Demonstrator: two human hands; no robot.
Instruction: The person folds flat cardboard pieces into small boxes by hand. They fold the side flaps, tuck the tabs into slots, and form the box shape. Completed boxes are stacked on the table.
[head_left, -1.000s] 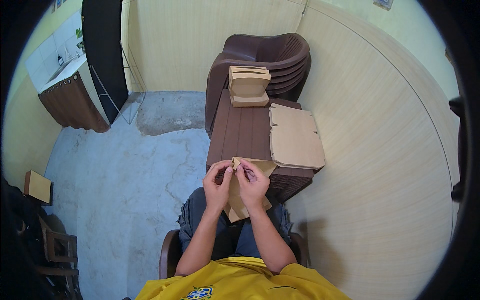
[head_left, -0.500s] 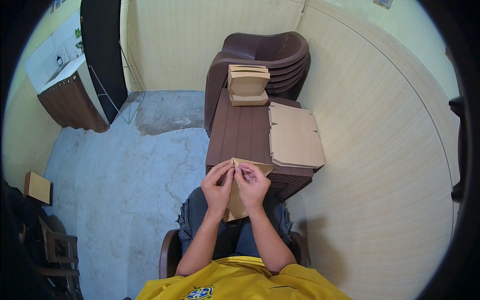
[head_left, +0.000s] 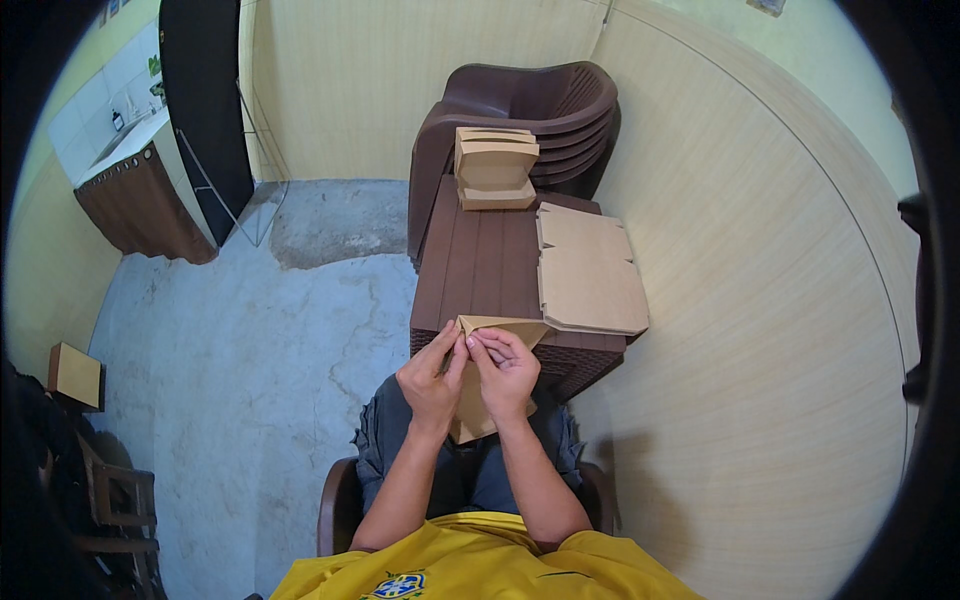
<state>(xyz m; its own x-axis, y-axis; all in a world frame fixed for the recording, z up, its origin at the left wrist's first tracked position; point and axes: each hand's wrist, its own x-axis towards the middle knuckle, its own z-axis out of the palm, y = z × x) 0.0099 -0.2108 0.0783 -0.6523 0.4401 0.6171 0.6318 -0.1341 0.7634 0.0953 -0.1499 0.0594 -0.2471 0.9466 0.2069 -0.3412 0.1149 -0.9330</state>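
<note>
A partly folded brown cardboard box (head_left: 474,418) rests over my lap, its far edge by the near end of the brown table. My left hand (head_left: 432,378) pinches the box's far left corner between thumb and fingers. Close beside it, my right hand (head_left: 504,372) grips the same corner, fingertips almost touching those of the left. Both hands cover much of the box's middle. A slanted flap reaches right from the pinched corner toward a stack of flat cardboard blanks (head_left: 592,270).
Folded boxes (head_left: 496,170) stand at the far end of the brown slatted table (head_left: 478,265). Behind them are stacked brown plastic chairs (head_left: 540,100). A pale panelled wall (head_left: 760,300) runs along the right. A small box (head_left: 76,376) and a wooden chair (head_left: 122,495) are at left.
My left hand has shifted slightly left at the corner, and a little more of the slanted flap shows. Both hands keep their pinch on the box.
</note>
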